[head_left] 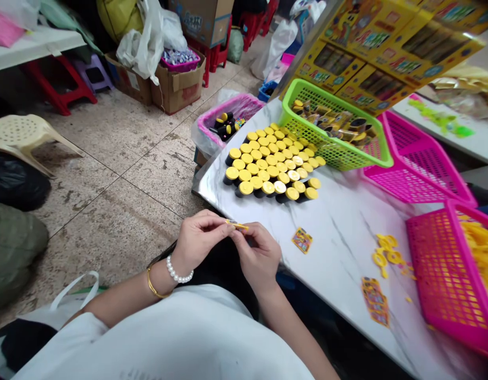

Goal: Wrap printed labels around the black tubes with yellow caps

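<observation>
Between my two hands, just off the table's front edge, is a small yellow printed sticker or card (237,225), seen nearly edge-on. My left hand (200,237), with a pearl bracelet and a gold bangle at the wrist, pinches one end. My right hand (257,250) grips the other end between thumb and fingers. On the white marbled table (326,237), a similar printed card (302,240) lies right of my right hand. Beyond my hands stand rows of black tubs with yellow lids (267,161), packed close together.
A green basket (338,153) of wrapped pieces stands behind the tubs, below stacked yellow display boxes (370,58). A pink basket (445,274) holding yellow parts stands at right, near loose yellow rings (386,250) and a printed sheet (375,302). A pink-rimmed bin (212,129) stands beyond the table's left edge.
</observation>
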{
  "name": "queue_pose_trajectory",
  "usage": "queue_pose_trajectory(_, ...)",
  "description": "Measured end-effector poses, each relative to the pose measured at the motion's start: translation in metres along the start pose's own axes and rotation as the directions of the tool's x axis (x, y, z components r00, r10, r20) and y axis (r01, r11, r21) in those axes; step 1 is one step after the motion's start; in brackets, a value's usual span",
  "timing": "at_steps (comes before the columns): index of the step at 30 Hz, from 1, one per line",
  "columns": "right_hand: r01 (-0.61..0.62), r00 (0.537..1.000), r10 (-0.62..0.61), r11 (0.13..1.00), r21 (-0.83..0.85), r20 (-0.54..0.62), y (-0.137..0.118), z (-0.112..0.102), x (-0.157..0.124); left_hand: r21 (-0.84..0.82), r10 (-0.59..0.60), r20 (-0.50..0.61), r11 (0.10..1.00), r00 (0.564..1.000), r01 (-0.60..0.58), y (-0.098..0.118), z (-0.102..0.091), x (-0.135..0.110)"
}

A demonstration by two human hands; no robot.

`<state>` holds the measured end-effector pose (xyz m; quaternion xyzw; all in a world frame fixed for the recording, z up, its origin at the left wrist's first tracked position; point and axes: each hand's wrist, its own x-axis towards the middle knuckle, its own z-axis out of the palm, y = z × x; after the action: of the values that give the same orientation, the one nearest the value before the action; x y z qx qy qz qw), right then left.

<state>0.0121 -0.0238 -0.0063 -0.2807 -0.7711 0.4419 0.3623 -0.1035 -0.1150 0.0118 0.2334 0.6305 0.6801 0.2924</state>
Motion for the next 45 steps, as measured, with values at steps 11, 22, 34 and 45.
queue_pose_trajectory(11, 0.263, 0.941, -0.338, 0.755, -0.601, -0.012, -0.007, -0.012, 0.063, -0.018, -0.144, -0.103, 0.990, 0.984, 0.143, 0.001, -0.020, 0.007)
queue_pose_trajectory(22, 0.248, 0.952, -0.293, 0.587, -0.770, 0.083, 0.000, 0.015, 0.077, -0.333, -0.465, 0.112, 0.815, 0.878, 0.474, -0.006, -0.015, 0.015)
queue_pose_trajectory(34, -0.459, 0.888, 0.403, 0.753, 0.472, 0.222, -0.018, -0.039, 0.029, -0.459, -0.539, 0.322, 0.630, 0.778, 0.627, -0.003, -0.004, 0.026)
queue_pose_trajectory(45, -0.352, 0.936, 0.329, 0.897, 0.267, 0.127, -0.018, -0.037, 0.021, -0.545, -0.543, 0.448, 0.465, 0.711, 0.698, -0.004, 0.001, 0.025)
